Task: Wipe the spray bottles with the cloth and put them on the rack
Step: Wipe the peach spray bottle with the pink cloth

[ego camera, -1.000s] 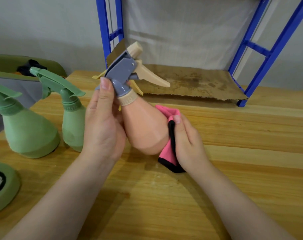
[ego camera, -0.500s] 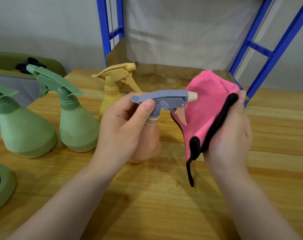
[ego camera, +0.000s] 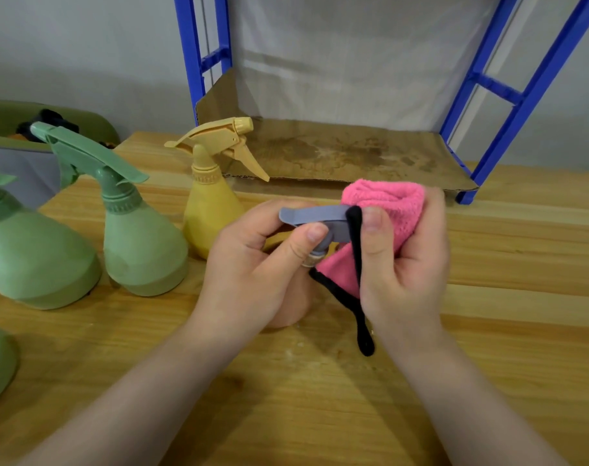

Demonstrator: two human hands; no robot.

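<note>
Cloth [ego camera: 392, 210] apparently round bottle's [ego camera: 288, 309] nozzle.

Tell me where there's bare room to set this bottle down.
The cardboard shelf between the blue rack posts is bare, as is the table right of the right hand. Left is crowded: yellow bottle, green bottles.
</note>
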